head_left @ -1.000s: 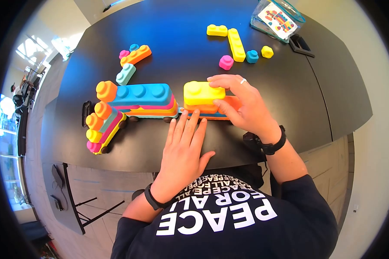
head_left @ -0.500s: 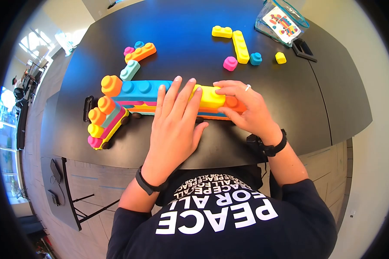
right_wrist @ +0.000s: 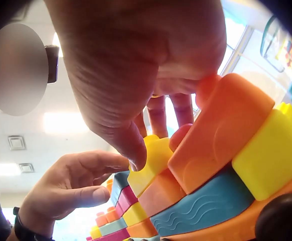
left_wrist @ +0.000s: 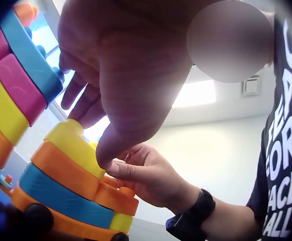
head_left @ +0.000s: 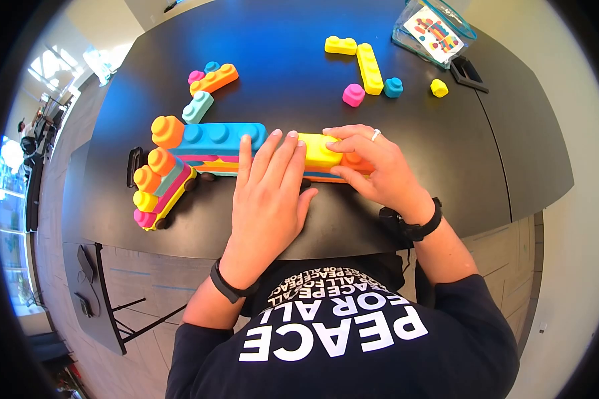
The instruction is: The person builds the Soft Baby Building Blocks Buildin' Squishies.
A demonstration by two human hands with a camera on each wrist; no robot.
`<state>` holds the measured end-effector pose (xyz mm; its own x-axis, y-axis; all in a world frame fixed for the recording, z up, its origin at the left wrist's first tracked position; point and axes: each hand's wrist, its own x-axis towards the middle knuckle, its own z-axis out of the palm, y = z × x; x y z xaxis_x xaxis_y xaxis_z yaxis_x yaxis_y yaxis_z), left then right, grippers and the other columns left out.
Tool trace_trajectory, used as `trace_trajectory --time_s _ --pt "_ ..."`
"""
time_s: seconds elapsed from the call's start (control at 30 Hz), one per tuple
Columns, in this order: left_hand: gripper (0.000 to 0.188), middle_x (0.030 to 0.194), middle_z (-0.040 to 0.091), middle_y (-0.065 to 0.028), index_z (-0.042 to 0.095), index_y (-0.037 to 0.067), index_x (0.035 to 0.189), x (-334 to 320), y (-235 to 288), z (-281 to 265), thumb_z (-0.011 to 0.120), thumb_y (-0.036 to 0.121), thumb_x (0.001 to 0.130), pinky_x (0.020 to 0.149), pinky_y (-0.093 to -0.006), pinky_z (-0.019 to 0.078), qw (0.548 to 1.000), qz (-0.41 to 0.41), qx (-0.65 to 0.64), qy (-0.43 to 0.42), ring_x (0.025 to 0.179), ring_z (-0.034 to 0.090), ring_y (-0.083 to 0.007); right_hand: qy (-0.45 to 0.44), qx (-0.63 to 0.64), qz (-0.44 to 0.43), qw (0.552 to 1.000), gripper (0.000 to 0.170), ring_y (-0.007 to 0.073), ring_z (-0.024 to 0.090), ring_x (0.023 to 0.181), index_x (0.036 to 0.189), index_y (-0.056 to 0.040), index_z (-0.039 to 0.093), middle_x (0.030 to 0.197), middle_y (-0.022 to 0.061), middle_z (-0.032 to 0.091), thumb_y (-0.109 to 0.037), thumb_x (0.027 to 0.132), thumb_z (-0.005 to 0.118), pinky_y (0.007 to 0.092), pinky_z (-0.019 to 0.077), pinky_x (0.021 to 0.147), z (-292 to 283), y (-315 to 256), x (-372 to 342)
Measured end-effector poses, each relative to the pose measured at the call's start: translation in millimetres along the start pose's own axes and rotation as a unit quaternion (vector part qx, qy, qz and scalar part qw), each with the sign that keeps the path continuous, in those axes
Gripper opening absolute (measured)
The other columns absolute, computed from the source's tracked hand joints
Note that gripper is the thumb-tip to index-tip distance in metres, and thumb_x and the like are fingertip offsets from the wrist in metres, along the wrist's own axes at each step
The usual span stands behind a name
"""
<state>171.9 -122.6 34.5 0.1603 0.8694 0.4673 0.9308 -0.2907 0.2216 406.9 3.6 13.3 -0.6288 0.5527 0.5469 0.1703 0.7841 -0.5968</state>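
Note:
A train of soft building blocks stands across the table: a front car (head_left: 170,196), a middle car topped by a long blue block (head_left: 221,135), and a rear car with orange and blue layers. My right hand (head_left: 389,169) pinches a yellow block (head_left: 319,154) between thumb and fingers on top of the rear car. Beside it, an orange block (right_wrist: 226,130) forms the rear car's other upper part. My left hand (head_left: 269,193) spreads straight fingers over where the middle and rear cars meet, fingertips right at the blue and yellow blocks.
Behind the train lie an orange block (head_left: 214,80), a mint block (head_left: 197,108), long yellow block (head_left: 369,68), pink block (head_left: 353,95), blue block (head_left: 393,87) and small yellow block (head_left: 438,88). A clear bag (head_left: 409,33) and black frame (head_left: 469,74) stand at the far right.
My left hand has moved up and left from the rear car's near side to over the blocks. The right hand keeps holding the yellow block. The small loose yellow block has rolled right.

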Motion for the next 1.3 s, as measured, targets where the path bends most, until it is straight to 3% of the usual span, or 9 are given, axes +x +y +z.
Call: trace_trajectory --time_s 0.33,0.63,0.73,0.8,0.87,0.97,1.07,1.13,1.3 --pt "0.082 0.170 0.067 -0.0164 0.066 0.000 0.164 -1.5 4.1 0.1 0.097 0.015 0.090 0.145 -0.0675 0.0298 1.000 -0.003 0.009 0.002 0.160 0.061 -0.0384 -0.005 -0.013 -0.001 1.000 0.042 0.0422 0.076 0.133 0.134 -0.0075 0.077 0.151 0.0173 0.078 -0.004 0.095 0.092 0.0484 0.0625 0.113 -1.3 -0.4 -0.8" --pt "0.084 0.171 0.065 -0.0149 0.066 -0.002 0.164 -3.5 3.0 1.8 0.098 0.021 0.090 0.147 -0.0679 0.0264 1.000 0.002 0.021 -0.008 0.133 0.074 -0.0313 0.006 -0.054 -0.028 0.998 0.055 0.0368 0.076 0.138 0.148 -0.0073 0.077 0.154 0.0181 0.077 -0.014 0.097 0.096 0.0486 0.0609 0.117 -37.4 4.0 10.8" --pt "0.084 0.172 0.066 -0.0167 0.065 -0.001 0.165 -2.9 4.3 -1.9 0.098 0.014 0.089 0.146 -0.0682 0.0287 1.000 -0.010 0.005 -0.016 0.143 0.074 -0.0341 0.029 -0.105 0.108 0.988 0.068 0.0325 0.072 0.144 0.162 -0.0160 0.072 0.170 0.0123 0.067 -0.033 0.101 0.096 0.0427 0.0613 0.109 -84.5 38.7 12.1" --pt "0.085 0.172 0.066 -0.0164 0.065 -0.001 0.165 -3.1 5.1 -2.4 0.098 0.015 0.089 0.146 -0.0684 0.0288 1.000 -0.013 0.007 -0.020 0.143 0.074 -0.0337 0.027 -0.198 0.155 0.968 0.068 0.0408 0.063 0.158 0.165 -0.0160 0.070 0.176 0.0209 0.060 -0.036 0.104 0.094 0.0500 0.0590 0.120 -116.9 83.9 14.7" --pt "0.085 0.173 0.066 -0.0161 0.065 -0.001 0.165 -2.1 5.6 -2.5 0.099 0.015 0.089 0.146 -0.0687 0.0288 1.000 -0.012 0.010 -0.019 0.142 0.074 -0.0332 0.005 -0.306 0.208 0.929 0.077 0.0537 0.051 0.169 0.172 -0.0187 0.065 0.181 0.0396 0.049 -0.037 0.103 0.094 0.0569 0.0480 0.136 -149.0 153.1 8.4" --pt "0.086 0.173 0.066 -0.0155 0.065 -0.001 0.165 -2.5 6.3 -0.4 0.099 0.015 0.088 0.146 -0.0691 0.0287 1.000 -0.011 0.015 -0.016 0.139 0.074 -0.0323 -0.044 -0.381 0.312 0.869 0.084 0.0549 0.048 0.170 0.178 -0.0207 0.059 0.181 0.0443 0.046 -0.045 0.104 0.092 0.0570 0.0483 0.136 -181.0 223.1 5.1" --pt "0.087 0.173 0.065 -0.0148 0.065 -0.001 0.166 -2.8 6.9 0.9 0.099 0.016 0.088 0.146 -0.0695 0.0286 1.000 -0.013 0.015 -0.018 0.137 0.074 -0.0316 -0.080 -0.360 0.381 0.848 0.076 0.0544 0.048 0.171 0.173 -0.0209 0.066 0.182 0.0435 0.045 -0.047 0.105 0.091 0.0557 0.0488 0.136 -201.5 271.6 2.1" --pt "0.088 0.174 0.065 -0.0145 0.064 -0.001 0.166 -3.0 7.4 1.3 0.099 0.015 0.088 0.145 -0.0697 0.0287 1.000 -0.013 0.014 -0.016 0.137 0.074 -0.0312 -0.086 -0.389 0.333 0.854 0.064 0.0533 0.057 0.162 0.161 -0.0182 0.075 0.175 0.0402 0.054 -0.043 0.104 0.092 0.0547 0.0531 0.131 -207.5 312.5 -15.2" --pt "0.089 0.174 0.065 -0.0145 0.063 -0.001 0.167 -2.8 7.3 0.4 0.099 0.015 0.088 0.146 -0.0694 0.0284 1.000 -0.016 0.016 -0.020 0.138 0.074 -0.0314 -0.012 -0.412 0.350 0.841 0.042 0.0468 0.074 0.132 0.132 -0.0101 0.085 0.144 0.0277 0.072 -0.033 0.099 0.097 0.0526 0.0618 0.116 -208.6 303.6 -16.4"
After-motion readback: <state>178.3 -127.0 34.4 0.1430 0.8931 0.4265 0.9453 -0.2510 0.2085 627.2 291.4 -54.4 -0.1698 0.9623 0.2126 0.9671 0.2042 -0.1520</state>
